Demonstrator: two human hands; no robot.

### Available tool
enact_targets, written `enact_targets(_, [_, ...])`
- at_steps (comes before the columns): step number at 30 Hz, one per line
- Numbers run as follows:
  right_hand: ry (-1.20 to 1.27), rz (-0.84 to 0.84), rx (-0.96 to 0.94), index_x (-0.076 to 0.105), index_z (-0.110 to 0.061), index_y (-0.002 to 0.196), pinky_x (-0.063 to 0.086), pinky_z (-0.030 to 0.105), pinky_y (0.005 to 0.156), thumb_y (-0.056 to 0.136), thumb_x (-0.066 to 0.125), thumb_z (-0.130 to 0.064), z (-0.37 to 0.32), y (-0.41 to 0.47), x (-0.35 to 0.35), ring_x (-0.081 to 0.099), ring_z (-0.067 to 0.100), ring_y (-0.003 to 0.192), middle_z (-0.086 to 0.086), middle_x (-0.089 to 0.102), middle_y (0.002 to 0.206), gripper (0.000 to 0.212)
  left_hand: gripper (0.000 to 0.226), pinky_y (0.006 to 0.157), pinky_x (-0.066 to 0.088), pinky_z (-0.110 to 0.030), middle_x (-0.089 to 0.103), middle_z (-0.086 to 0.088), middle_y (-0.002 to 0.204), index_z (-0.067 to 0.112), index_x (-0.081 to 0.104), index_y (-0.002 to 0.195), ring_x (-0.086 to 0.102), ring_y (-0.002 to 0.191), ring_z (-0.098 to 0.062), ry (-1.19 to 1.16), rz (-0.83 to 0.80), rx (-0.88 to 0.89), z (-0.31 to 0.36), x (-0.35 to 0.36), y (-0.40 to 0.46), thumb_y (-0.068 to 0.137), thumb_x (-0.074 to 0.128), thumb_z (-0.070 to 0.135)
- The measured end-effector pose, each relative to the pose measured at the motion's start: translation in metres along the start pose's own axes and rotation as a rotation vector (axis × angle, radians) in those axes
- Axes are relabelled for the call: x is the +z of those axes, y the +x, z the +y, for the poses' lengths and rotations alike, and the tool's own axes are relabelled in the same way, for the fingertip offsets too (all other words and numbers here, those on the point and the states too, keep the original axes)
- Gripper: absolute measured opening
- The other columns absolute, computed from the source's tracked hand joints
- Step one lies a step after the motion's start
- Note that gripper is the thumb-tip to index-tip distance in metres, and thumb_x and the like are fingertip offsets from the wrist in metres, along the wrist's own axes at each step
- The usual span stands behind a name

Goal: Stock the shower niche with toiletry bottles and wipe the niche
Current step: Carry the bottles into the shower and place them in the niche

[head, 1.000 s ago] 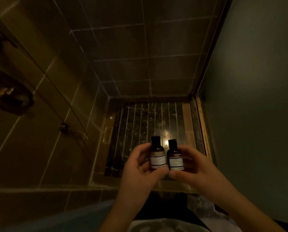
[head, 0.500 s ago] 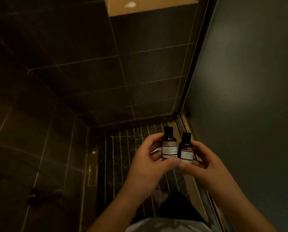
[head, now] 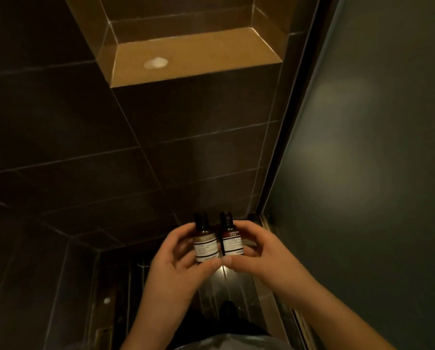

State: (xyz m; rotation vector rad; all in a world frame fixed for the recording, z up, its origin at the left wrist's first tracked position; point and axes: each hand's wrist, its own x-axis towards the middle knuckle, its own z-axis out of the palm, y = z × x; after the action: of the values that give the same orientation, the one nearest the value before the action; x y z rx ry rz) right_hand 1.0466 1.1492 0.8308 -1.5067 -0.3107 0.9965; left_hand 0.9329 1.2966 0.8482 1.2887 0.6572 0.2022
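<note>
Bottles in hand, one each: my left hand (head: 176, 258) holds the small dark amber plastic bottle with the white label (head: 204, 242), my right hand (head: 259, 251) its twin with the darker label (head: 231, 239), upright, side by side, nearly touching. Tan tiled niche (head: 193, 59) sits far up the wall with a white blob (head: 155, 63) on its ledge. They're probably light and slick, so I'd grip around the labelled middle, not the caps.

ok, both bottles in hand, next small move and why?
Probably raise both bottles toward the niche shelf: the left hand grips the left bottle, the right hand the right bottle, both upright, well below the shelf.
</note>
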Motion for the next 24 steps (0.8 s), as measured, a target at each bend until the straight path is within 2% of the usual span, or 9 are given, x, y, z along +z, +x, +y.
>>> enact_targets(3, [0.005, -0.044, 0.010, 0.051, -0.025, 0.137, 0.058, 0.025, 0.083, 0.081, 0.079, -0.011, -0.025, 0.042, -0.010, 0.071, 0.013, 0.107, -0.003, 0.069, 0.123, 0.065, 0.066, 0.071, 0.061, -0.025, 0.075, 0.002, 0.109, 0.029, 0.060, 0.117, 0.075, 0.098, -0.015, -0.023, 0.050, -0.010, 0.017, 0.000, 0.042, 0.058, 0.082, 0.007])
enact_targets(8, [0.034, -0.081, 0.010, 0.057, -0.021, 0.131, 0.058, 0.023, 0.083, 0.081, 0.075, -0.002, -0.061, 0.098, -0.032, 0.072, 0.016, 0.105, -0.003, 0.073, 0.116, 0.057, 0.060, 0.070, 0.060, -0.021, 0.076, 0.005, 0.105, 0.025, 0.059, 0.118, 0.075, 0.097, -0.015, -0.023, 0.064, -0.010, 0.040, 0.010, 0.108, 0.071, 0.076, -0.008])
enact_targets(12, [0.058, -0.069, 0.018, 0.056, -0.022, 0.132, 0.058, 0.021, 0.078, 0.081, 0.073, 0.001, -0.084, 0.139, -0.052, 0.072, 0.016, 0.104, -0.004, 0.073, 0.116, 0.058, 0.066, 0.076, 0.061, -0.030, 0.074, 0.000, 0.110, 0.024, 0.058, 0.120, 0.074, 0.100, -0.017, -0.034, 0.032, -0.012, 0.060, 0.017, 0.160, 0.063, 0.079, 0.000])
enact_targets(16, [0.046, -0.064, 0.012, 0.057, -0.023, 0.130, 0.059, 0.026, 0.083, 0.084, 0.070, -0.002, -0.112, 0.185, -0.062, 0.072, 0.023, 0.105, -0.004, 0.073, 0.117, 0.052, 0.062, 0.070, 0.059, -0.022, 0.074, 0.000, 0.108, 0.024, 0.060, 0.117, 0.074, 0.099, -0.018, -0.041, -0.016, 0.003, 0.081, 0.013, 0.217, 0.068, 0.077, -0.010])
enact_targets(19, [0.029, -0.015, 0.001, 0.057, -0.022, 0.129, 0.059, 0.026, 0.079, 0.084, 0.071, -0.002, -0.136, 0.224, -0.065, 0.072, 0.026, 0.100, -0.001, 0.074, 0.114, 0.051, 0.062, 0.070, 0.058, -0.020, 0.075, 0.002, 0.107, 0.023, 0.060, 0.117, 0.074, 0.100, -0.017, -0.041, -0.032, 0.020, 0.098, 0.011, 0.260, 0.067, 0.078, -0.009])
enact_targets(22, [0.081, 0.020, 0.004, 0.058, -0.017, 0.129, 0.058, 0.025, 0.070, 0.079, 0.072, 0.006, -0.156, 0.262, -0.071, 0.074, 0.021, 0.087, 0.006, 0.075, 0.111, 0.057, 0.076, 0.067, 0.059, -0.023, 0.074, -0.008, 0.107, 0.017, 0.062, 0.115, 0.076, 0.094, -0.022, -0.089, -0.060, 0.024, 0.118, 0.007, 0.306, 0.050, 0.087, -0.014])
enact_targets(24, [0.090, 0.023, -0.007, 0.058, -0.015, 0.128, 0.058, 0.025, 0.072, 0.074, 0.073, 0.008, -0.173, 0.283, -0.075, 0.075, 0.020, 0.087, 0.006, 0.075, 0.111, 0.061, 0.078, 0.068, 0.059, -0.024, 0.074, -0.012, 0.110, 0.015, 0.063, 0.117, 0.075, 0.096, -0.024, -0.100, -0.095, 0.032, 0.132, 0.009, 0.333, 0.049, 0.086, -0.015])
